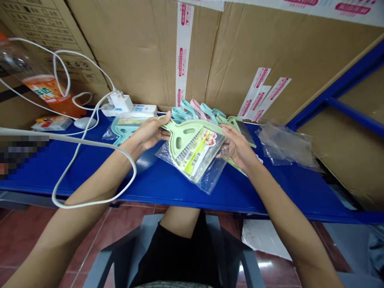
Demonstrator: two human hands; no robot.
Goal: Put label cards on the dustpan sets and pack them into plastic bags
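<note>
A light green dustpan (189, 129) with a grey-bristled brush and a yellow-green label card (198, 151) is held up over the blue table. A clear plastic bag (210, 180) covers its lower part. My left hand (153, 131) grips the handle end, thumb on top. At the other side my right hand (237, 145) pinches the dustpan's right edge, with its fingers partly behind the bag. Blue and pink handles (196, 109) of other dustpans stick up just behind. Another green dustpan (240, 127) lies behind my right hand, and a blue dustpan (123, 128) lies beyond my left wrist.
Empty clear bags (286, 144) lie on the right of the blue table (168, 194). A power strip (144, 110), a looping white cable (132, 160) and an orange drink bottle (51, 92) are on the left. Large cardboard (144, 52) stands behind, and a blue metal frame (354, 116) at right.
</note>
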